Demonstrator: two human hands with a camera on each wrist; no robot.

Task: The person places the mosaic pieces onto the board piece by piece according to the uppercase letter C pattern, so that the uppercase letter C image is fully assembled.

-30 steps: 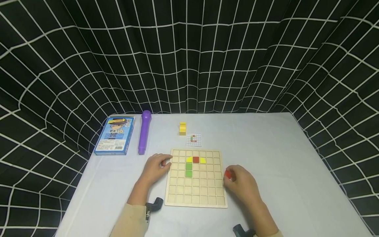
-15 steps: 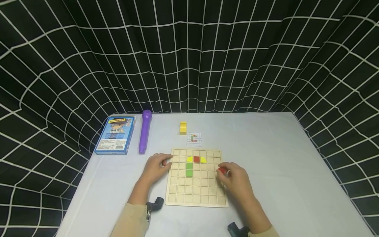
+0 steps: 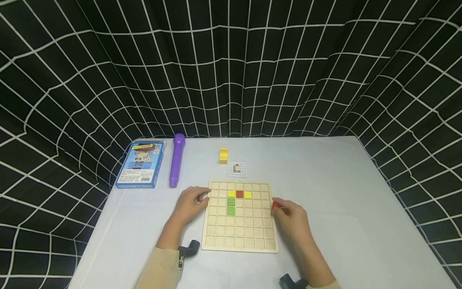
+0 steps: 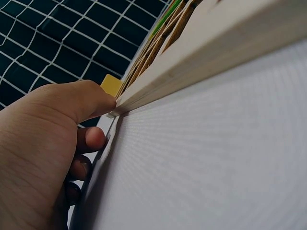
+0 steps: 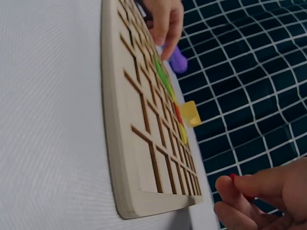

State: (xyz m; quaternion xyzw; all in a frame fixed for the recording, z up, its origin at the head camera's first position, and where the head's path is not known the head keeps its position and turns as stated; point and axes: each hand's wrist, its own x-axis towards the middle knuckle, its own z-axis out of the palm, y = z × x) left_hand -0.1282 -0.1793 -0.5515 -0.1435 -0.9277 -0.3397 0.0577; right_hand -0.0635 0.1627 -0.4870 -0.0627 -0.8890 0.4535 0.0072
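Observation:
A pale wooden grid board [image 3: 249,231] lies flat on the white table. Set in its squares are a red square tile [image 3: 240,194], green square tiles [image 3: 231,210] and yellow tiles with a curved side [image 3: 248,195]. Just off the board's right edge, my right hand [image 3: 293,218] pinches a small red block [image 3: 275,205] between thumb and forefinger; in the right wrist view only a sliver of red block [image 5: 233,176] shows. My left hand [image 3: 190,204] rests at the board's left edge, thumb and forefinger against the side, other fingers loosely bent.
Behind the board lie a small card with a coloured grid pattern [image 3: 236,169] and a yellow block [image 3: 223,155]. To the left are a purple microphone-shaped stick [image 3: 176,160] and a blue box [image 3: 140,165]. A black gridded curtain [image 3: 238,80] surrounds the table's back and sides.
My right hand has come in over the board's right edge with the red block, then drawn back right to just beside it. The left hand stays put.

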